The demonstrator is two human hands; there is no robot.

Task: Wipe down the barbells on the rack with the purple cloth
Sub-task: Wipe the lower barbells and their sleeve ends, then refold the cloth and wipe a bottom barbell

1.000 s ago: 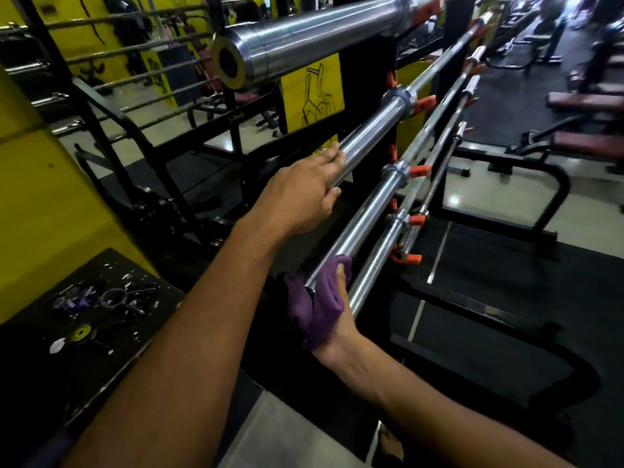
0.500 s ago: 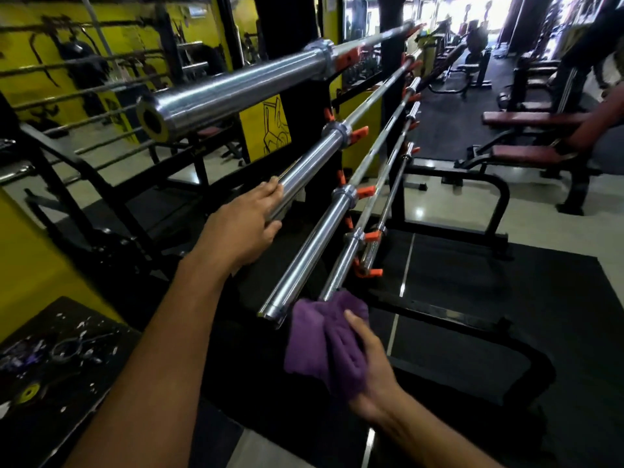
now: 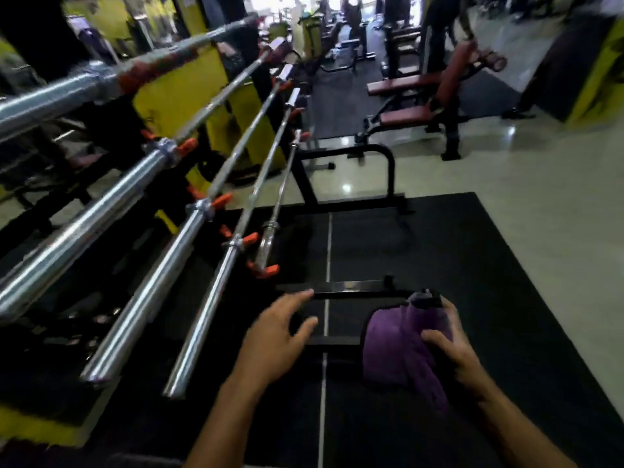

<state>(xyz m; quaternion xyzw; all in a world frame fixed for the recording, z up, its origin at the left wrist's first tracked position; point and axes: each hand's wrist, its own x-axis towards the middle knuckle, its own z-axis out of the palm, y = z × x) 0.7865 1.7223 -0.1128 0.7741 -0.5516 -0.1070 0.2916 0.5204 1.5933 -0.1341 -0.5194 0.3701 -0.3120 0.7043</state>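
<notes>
Between bars: R hand grips cloth near right, clear of rack; L hand empty, fingers spread; next prob. carry cloth to unwiped barbell, left.

The scene is lit dimly overall, with the strongest light admitted from a bright opening at the far end of the room, which is blown out to white. Small glare spots are thrown on the pale floor, and long streaked highlights are carried along the chrome barbells. The black mat is left almost without detail. Heavy motion blur is seen across the whole frame, most strongly at the upper left. Straight lines are bent outward towards the edges by the wide-angle lens, and the corners are smeared.
</notes>
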